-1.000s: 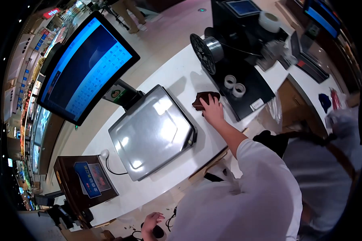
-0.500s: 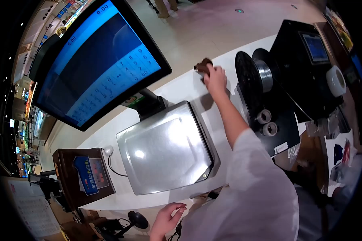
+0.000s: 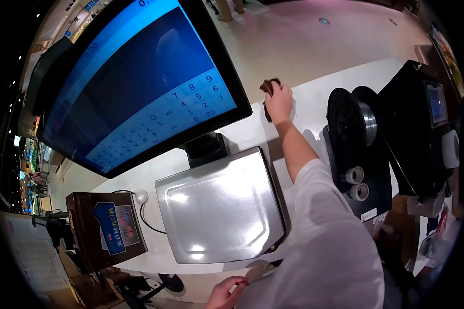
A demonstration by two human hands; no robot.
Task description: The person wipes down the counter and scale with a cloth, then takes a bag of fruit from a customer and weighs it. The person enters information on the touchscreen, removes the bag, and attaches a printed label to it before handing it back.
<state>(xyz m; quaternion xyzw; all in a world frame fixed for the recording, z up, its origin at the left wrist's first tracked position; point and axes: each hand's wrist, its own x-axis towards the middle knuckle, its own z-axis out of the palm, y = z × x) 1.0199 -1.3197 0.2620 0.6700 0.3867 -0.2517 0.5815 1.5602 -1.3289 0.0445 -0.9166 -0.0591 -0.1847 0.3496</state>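
Note:
My right hand [image 3: 280,103] reaches across the white counter [image 3: 314,90] to its far edge. Its fingers are closed around a crumpled brown cloth [image 3: 267,110], which lies against the counter top, partly covered by the hand. My left hand [image 3: 229,292] hangs low at the bottom of the view, below the counter's near edge. Its fingers are loosely curled, with a gap to the thumb and nothing visible in them. Between the hands sits a scale with a shiny metal platter [image 3: 219,208], nearer to my left hand.
A large lit touchscreen [image 3: 154,82] rises behind the scale. At left stands a brown box-shaped bag-sealing machine [image 3: 87,226] with a cable beside it. A black machine with a wire spool [image 3: 368,123] and two tape rolls [image 3: 359,192] occupies the right.
The view has shifted, so the screen looks larger and nearer. My right hand still grips the cloth, now flatter over it along the far edge. My left hand is slightly lower in view.

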